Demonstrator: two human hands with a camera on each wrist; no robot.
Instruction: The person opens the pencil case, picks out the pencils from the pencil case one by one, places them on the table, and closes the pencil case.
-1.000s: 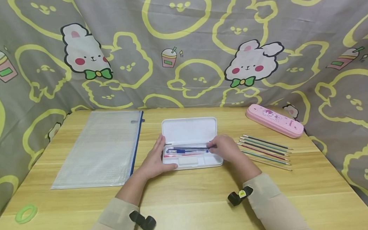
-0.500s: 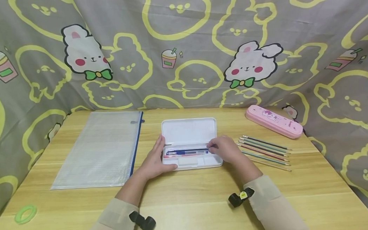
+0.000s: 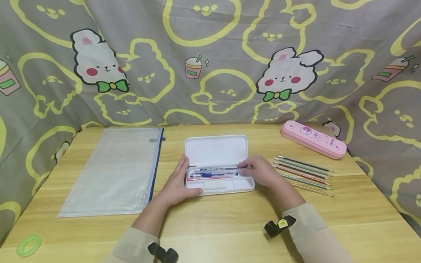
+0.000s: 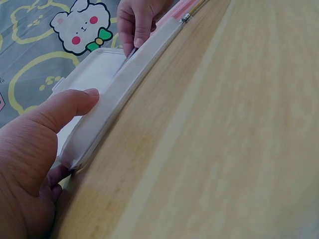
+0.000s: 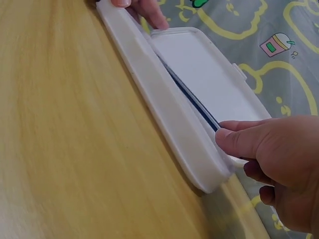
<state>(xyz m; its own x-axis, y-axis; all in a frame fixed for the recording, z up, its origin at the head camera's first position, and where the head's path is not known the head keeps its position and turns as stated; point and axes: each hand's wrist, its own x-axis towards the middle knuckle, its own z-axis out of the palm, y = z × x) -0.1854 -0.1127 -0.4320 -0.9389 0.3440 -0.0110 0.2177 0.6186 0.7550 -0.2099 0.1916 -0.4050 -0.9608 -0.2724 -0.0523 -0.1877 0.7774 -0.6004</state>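
An open white pencil case [image 3: 217, 149] stands in the middle of the table, its lid tipped back. At its left end my left hand [image 3: 177, 185] holds it, thumb over the front edge and fingers along the side. My right hand [image 3: 261, 170] pinches the right end of a dark pencil [image 5: 192, 97] between thumb and forefinger, low over the case's rear compartment. Inside lie a blue-capped pen [image 3: 206, 175], a reddish stick partly hidden below it, and a white eraser [image 3: 215, 185] in the front section.
Several pencils [image 3: 303, 170] lie side by side right of the case, partly behind my right forearm. A pink pencil case [image 3: 314, 139] rests at the back right. To the left are a mesh zip pouch [image 3: 115, 169] and a green ring [image 3: 29, 245]. A patterned curtain [image 3: 223, 38] hangs behind.
The dark pencil first dips lower in the case, then shows higher with its lettering visible. My right hand has shifted slightly right. My left hand stays put.
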